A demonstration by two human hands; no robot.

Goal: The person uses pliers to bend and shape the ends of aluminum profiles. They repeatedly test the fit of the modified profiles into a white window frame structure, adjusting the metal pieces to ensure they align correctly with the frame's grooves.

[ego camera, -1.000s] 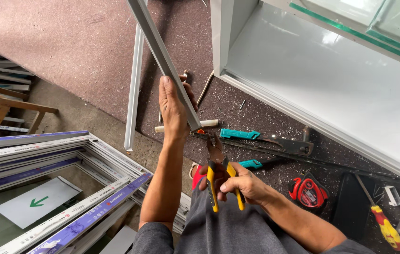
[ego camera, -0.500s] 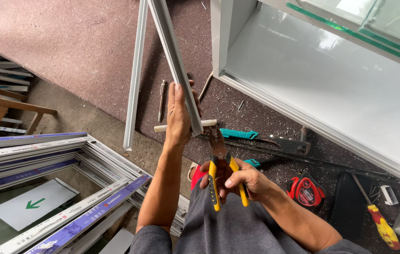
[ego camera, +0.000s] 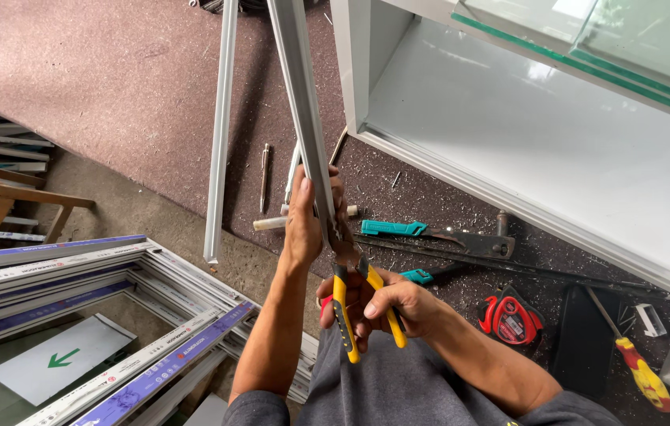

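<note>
My left hand (ego camera: 304,221) grips the near end of a long grey metal strip (ego camera: 298,95) that slants up and away over the workbench. My right hand (ego camera: 378,304) squeezes yellow-handled snips (ego camera: 354,304), whose jaws bite the strip's end just below my left thumb. Both hands are over my lap, in front of the brown workbench (ego camera: 114,87).
A second pale strip (ego camera: 220,134) lies on the bench at left. Teal-handled tools (ego camera: 437,233), a red tape measure (ego camera: 511,318), a red and yellow screwdriver (ego camera: 638,367) and a pencil (ego camera: 265,177) lie about. A white window frame (ego camera: 508,181) stands right; stacked frames (ego camera: 74,276) lie lower left.
The strip has swung more upright and to the right in view. My left hand has slid with it, and the snips stay at its end.
</note>
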